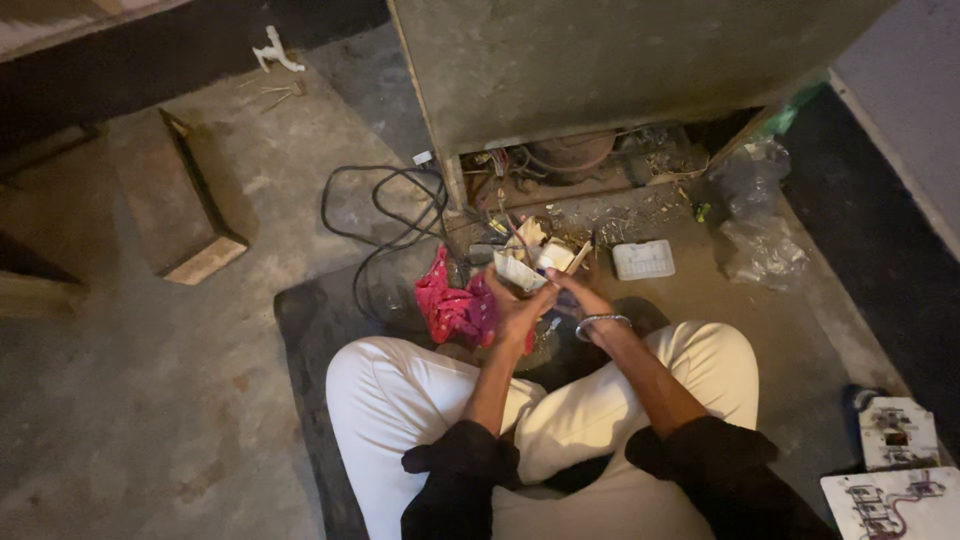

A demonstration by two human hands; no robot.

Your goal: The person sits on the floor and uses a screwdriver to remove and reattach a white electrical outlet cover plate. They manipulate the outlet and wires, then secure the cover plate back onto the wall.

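Looks like a rough repair workshop, worked at floor level: bare concrete floor (150, 420), a grey appliance cabinet (600, 60) opened at the base with compressor (572, 152) and wiring exposed, black cable (385, 215) looped beside it, loose circuit boards (890, 470) at the right, a wooden block (185, 200) nearby.

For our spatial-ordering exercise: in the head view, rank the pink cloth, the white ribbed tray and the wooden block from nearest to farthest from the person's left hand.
From the left hand:
1. pink cloth, just to its left.
2. white ribbed tray, to the right on the floor.
3. wooden block, far left.
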